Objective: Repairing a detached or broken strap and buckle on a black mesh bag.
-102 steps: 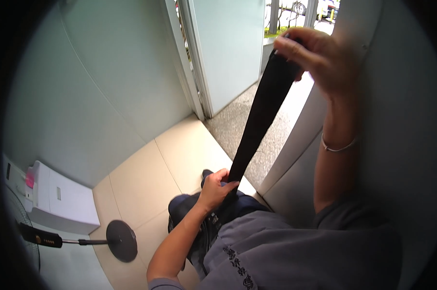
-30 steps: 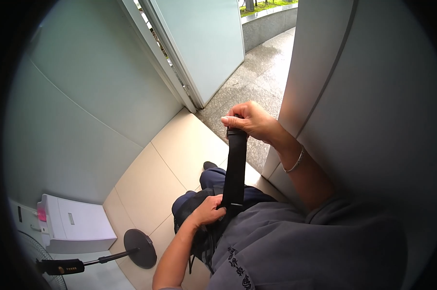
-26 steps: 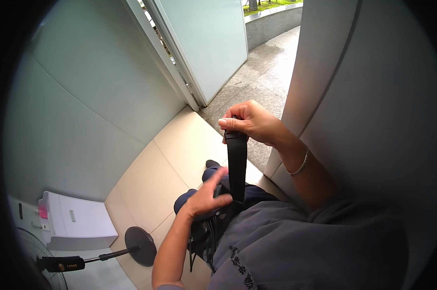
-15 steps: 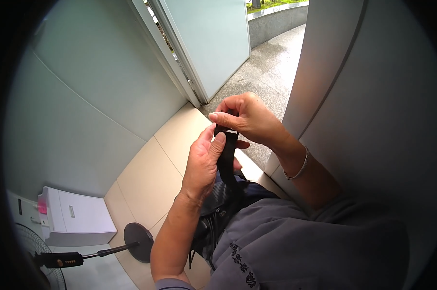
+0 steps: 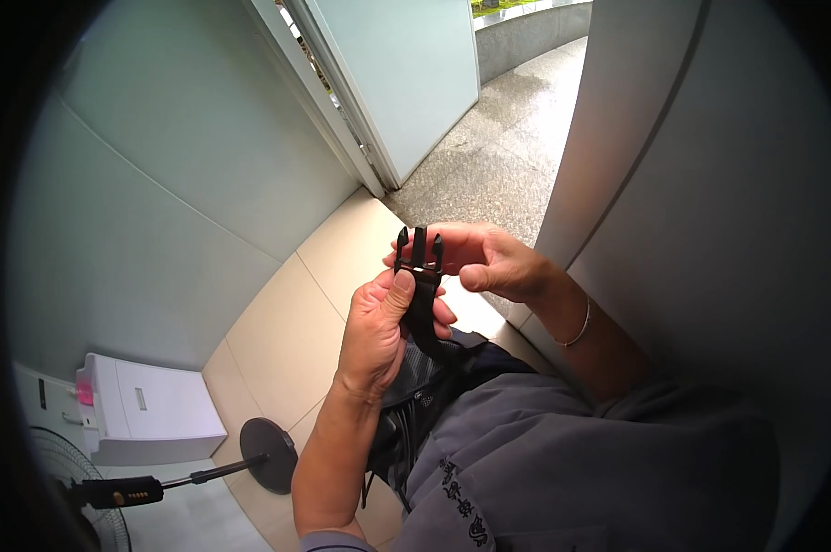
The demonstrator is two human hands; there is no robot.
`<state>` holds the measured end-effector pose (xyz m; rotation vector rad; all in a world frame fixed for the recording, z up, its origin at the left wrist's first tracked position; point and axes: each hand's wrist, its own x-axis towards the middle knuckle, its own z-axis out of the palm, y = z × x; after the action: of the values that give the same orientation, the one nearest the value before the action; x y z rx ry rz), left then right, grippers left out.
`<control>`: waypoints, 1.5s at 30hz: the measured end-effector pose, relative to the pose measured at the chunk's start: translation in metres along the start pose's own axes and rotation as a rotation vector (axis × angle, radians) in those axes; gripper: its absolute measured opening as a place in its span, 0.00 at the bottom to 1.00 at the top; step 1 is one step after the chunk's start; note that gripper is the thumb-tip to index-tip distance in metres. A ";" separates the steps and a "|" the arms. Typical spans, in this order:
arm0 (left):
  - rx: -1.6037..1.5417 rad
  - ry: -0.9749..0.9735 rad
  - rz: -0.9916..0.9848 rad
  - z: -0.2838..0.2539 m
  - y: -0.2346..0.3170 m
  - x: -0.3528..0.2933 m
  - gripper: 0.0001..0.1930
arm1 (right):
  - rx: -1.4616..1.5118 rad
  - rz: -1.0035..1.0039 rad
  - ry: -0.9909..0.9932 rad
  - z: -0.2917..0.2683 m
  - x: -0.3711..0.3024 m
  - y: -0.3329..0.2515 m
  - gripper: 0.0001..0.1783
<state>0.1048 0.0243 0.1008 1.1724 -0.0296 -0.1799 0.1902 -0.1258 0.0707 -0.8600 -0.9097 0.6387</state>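
Note:
The black male half of a side-release buckle (image 5: 420,244) points away from me, its prongs bare. My left hand (image 5: 371,333) is closed on its base, with the thumb on top and fingertips showing past the other side. From the buckle a black webbing strap (image 5: 421,315) runs down toward a black bag (image 5: 419,379) against my body. My right hand (image 5: 511,265) is open, its fingers stretched behind the prongs and its thumb held apart. Whether those fingers touch the buckle I cannot tell. A thin bracelet (image 5: 581,324) circles the right wrist.
At lower left stand a white cabinet (image 5: 158,405) and a fan with a round black base (image 5: 270,455). Grey walls rise on both sides (image 5: 176,138). Ahead, a pale door (image 5: 397,83) stands open onto wet stone paving (image 5: 516,129).
My right hand has opened and moved down and slightly right, off the buckle's end. The prongs, hidden before, now show. My left hand has lowered slightly, still holding the buckle.

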 end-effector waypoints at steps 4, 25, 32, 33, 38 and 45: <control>0.049 -0.035 -0.003 -0.003 0.001 -0.004 0.19 | 0.040 0.053 -0.030 0.014 0.006 -0.015 0.35; 0.118 -0.014 0.091 0.003 0.003 -0.006 0.13 | 0.248 0.077 0.164 0.012 -0.001 0.000 0.23; 0.128 -0.013 0.081 0.003 0.002 -0.007 0.12 | 0.105 0.008 0.056 0.011 -0.002 0.002 0.28; 0.138 -0.011 0.078 0.003 0.001 -0.007 0.12 | 0.105 0.007 0.057 0.012 -0.001 0.001 0.28; 0.180 0.009 0.070 0.001 -0.001 -0.006 0.13 | 0.059 0.049 0.106 0.016 -0.002 -0.002 0.20; 0.236 0.032 0.086 0.005 -0.002 -0.009 0.11 | 0.280 0.078 0.140 0.008 -0.008 0.007 0.21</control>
<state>0.0951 0.0206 0.1020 1.4066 -0.0747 -0.0829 0.1786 -0.1254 0.0646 -0.6818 -0.6447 0.7446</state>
